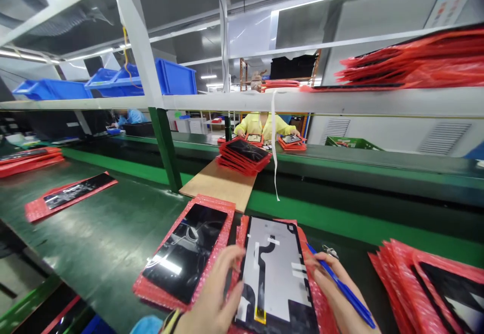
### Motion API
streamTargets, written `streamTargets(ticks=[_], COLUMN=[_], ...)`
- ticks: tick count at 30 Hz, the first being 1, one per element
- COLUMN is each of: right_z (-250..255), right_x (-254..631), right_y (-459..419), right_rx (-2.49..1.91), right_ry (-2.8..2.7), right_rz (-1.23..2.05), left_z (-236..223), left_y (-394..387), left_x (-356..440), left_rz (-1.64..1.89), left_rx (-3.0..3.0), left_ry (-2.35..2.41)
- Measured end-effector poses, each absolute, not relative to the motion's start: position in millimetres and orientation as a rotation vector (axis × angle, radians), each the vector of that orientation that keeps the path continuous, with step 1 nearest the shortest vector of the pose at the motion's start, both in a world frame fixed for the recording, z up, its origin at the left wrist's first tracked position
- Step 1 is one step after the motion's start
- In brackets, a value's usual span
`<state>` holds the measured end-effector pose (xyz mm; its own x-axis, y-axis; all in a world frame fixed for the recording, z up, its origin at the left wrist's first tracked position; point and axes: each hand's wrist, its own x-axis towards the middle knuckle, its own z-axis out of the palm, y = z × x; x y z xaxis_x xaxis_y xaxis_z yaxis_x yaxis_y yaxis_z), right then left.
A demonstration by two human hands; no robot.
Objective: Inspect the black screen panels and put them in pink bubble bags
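Note:
A grey tablet panel (276,273), back side up with a black flex strip, lies on a red bubble bag (316,293) right in front of me. My left hand (214,298) rests on the panel's left edge with fingers curled over it. My right hand (336,293) touches the panel's right edge and holds a blue pen (340,286) pointing up and left. Beside the left hand lies another red bubble bag (223,205) with a black glossy screen (187,256) on it.
A pile of red bags with panels (434,283) lies at right. A brown board (221,185) carries a stack of red-bagged screens (244,157). Another bagged screen (70,193) lies at left on the green mat. A person in yellow (260,122) works across the belt. Blue bins (166,77) sit on the shelf.

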<state>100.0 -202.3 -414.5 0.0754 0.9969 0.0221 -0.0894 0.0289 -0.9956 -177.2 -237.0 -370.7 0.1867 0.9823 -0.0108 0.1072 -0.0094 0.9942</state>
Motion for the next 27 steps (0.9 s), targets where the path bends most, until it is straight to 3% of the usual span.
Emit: streamTargets(ticks=[5, 14, 27], right_z=[-425.0, -428.5, -409.4], right_x=[86.5, 69.5, 67.5], right_y=[-200.5, -195.2, -185.9], right_rx=[-1.138, -0.993, -1.037], right_ry=[-1.021, -0.862, -1.015], right_rz=[1.106, 1.120, 1.099], left_z=[-382.4, -368.9, -350.4], left_y=[-206.4, -183.9, -155.7], left_x=[-177.1, -167.8, -145.7], left_rz=[0.711, 0.896, 0.995], left_rx=[1.181, 0.752, 0.866], left_ry=[1.271, 1.179, 1.010])
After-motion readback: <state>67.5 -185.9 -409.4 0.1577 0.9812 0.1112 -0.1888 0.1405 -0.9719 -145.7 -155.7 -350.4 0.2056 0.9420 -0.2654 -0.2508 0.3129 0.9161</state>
